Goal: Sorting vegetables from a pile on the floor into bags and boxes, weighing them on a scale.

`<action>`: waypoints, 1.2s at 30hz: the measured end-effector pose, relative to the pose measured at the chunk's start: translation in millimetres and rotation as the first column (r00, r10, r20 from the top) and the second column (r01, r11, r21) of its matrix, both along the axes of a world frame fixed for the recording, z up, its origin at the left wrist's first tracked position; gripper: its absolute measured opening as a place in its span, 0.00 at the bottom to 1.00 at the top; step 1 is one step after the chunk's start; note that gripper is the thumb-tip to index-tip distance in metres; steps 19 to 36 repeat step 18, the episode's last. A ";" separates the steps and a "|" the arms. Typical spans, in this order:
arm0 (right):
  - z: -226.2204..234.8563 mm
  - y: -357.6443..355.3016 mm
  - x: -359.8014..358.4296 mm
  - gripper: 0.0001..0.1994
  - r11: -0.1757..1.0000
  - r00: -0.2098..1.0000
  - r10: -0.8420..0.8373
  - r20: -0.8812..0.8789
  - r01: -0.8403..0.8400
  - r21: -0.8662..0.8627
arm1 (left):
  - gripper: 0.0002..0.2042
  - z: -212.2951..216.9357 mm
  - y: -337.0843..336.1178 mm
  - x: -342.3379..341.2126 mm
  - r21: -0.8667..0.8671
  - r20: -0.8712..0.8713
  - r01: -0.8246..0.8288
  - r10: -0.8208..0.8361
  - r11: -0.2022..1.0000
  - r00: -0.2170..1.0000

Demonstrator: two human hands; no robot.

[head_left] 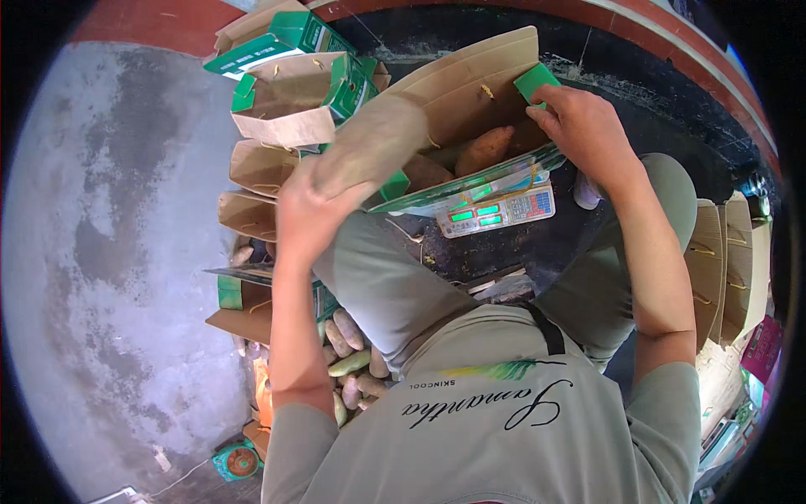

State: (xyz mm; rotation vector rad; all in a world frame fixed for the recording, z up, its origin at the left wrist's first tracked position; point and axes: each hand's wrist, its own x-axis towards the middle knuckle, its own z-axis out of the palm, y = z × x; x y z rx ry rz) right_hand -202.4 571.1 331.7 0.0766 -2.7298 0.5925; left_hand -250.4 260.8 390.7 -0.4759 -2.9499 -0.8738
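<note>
My left hand [323, 206] is closed round the near end of a large, pale brown sweet potato [374, 139], blurred by motion, at the left end of an open cardboard box [457, 92]. My right hand [579, 126] has its fingers curled at the green flap [536, 81] on the box's right end. Inside the box lie a few sweet potatoes, among them a reddish-brown one [485, 151]. The box rests on a digital scale [497, 212], whose keypad and lit green displays show below the box's near side.
Several open green-and-brown boxes [285, 126] stand in a row on the left. Loose sweet potatoes [353, 363] are heaped beside my left leg. More cardboard boxes [724, 260] stand at the right. A small green device [237, 461] sits on the grey floor at the lower left.
</note>
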 end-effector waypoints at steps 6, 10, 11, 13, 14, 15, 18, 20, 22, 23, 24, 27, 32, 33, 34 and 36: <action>-2.1 8.7 2.8 0.09 0.999 0.998 -0.038 0.039 0.037 0.018 | 0.30 -51.5 71.5 -47.6 -0.303 0.219 0.270 -0.209 0.914 0.953; -2.7 9.7 4.7 0.09 0.999 0.998 -0.036 0.058 0.037 -0.018 | 0.32 -86.6 112.7 -68.0 -0.121 0.575 0.257 -0.143 0.959 0.806; -2.6 10.3 4.7 0.09 0.999 0.998 -0.038 0.057 0.039 -0.015 | 0.30 -95.7 122.0 -70.1 -0.105 0.616 0.282 -0.160 0.954 0.771; -3.4 12.6 5.3 0.10 1.000 0.999 -0.027 0.029 0.028 -0.004 | 0.29 -105.3 142.1 -68.3 -0.086 0.658 0.312 -0.182 0.946 0.731; -1.9 13.0 5.2 0.10 1.000 0.999 -0.030 0.030 0.030 -0.002 | 0.26 -109.9 151.0 -66.9 -0.058 0.656 0.286 -0.179 0.957 0.733; 0.5 11.9 5.5 0.10 1.000 0.998 -0.031 0.049 0.031 0.005 | 0.24 -113.5 154.6 -66.9 -0.031 0.655 0.256 -0.174 0.966 0.735; 0.0 12.4 5.0 0.09 1.000 0.994 -0.020 0.107 0.021 -0.010 | 0.20 -142.0 149.6 -80.8 0.099 0.399 0.337 -0.348 0.936 0.848; 0.0 12.4 5.0 0.09 1.000 0.994 -0.020 0.107 0.021 -0.010 | 0.20 -142.0 149.6 -80.8 0.099 0.399 0.337 -0.348 0.936 0.848; 0.0 12.4 5.0 0.09 1.000 0.994 -0.020 0.107 0.021 -0.010 | 0.20 -142.0 149.6 -80.8 0.099 0.399 0.337 -0.348 0.936 0.848; 0.0 12.4 5.0 0.09 1.000 0.994 -0.020 0.107 0.021 -0.010 | 0.20 -142.0 149.6 -80.8 0.099 0.399 0.337 -0.348 0.936 0.848; 0.0 12.4 5.0 0.09 1.000 0.994 -0.020 0.107 0.021 -0.010 | 0.20 -142.0 149.6 -80.8 0.099 0.399 0.337 -0.348 0.936 0.848; 0.0 12.4 5.0 0.09 1.000 0.994 -0.020 0.107 0.021 -0.010 | 0.20 -142.0 149.6 -80.8 0.099 0.399 0.337 -0.348 0.936 0.848; 0.0 12.4 5.0 0.09 1.000 0.994 -0.020 0.107 0.021 -0.010 | 0.20 -142.0 149.6 -80.8 0.099 0.399 0.337 -0.348 0.936 0.848; 0.0 12.4 5.0 0.09 1.000 0.994 -0.020 0.107 0.021 -0.010 | 0.20 -142.0 149.6 -80.8 0.099 0.399 0.337 -0.348 0.936 0.848; 0.0 12.4 5.0 0.09 1.000 0.994 -0.020 0.107 0.021 -0.010 | 0.20 -142.0 149.6 -80.8 0.099 0.399 0.337 -0.348 0.936 0.848; 0.0 12.4 5.0 0.09 1.000 0.994 -0.020 0.107 0.021 -0.010 | 0.20 -142.0 149.6 -80.8 0.099 0.399 0.337 -0.348 0.936 0.848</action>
